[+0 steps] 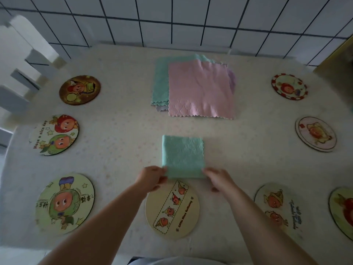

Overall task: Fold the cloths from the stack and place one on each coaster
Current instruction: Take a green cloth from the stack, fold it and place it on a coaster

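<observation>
A folded green cloth point(182, 156) lies flat in the middle of the table. My left hand point(151, 177) pinches its near left corner and my right hand point(217, 178) pinches its near right corner. Just below the cloth's near edge lies a cream round coaster point(172, 211) with a cartoon strip on it. Farther back sits the stack of cloths point(198, 88), a pink one on top of green and lilac ones. Round cartoon coasters ring the table, bare: three on the left point(79, 90) point(54, 135) point(65, 203) and several on the right point(289, 87) point(315, 133) point(278, 205).
The table point(118, 150) wears a pale speckled cover and stands against a white tiled wall point(172, 18). A white chair back point(23, 60) stands at the far left. At the right edge another coaster point(343, 211) is cut off by the frame.
</observation>
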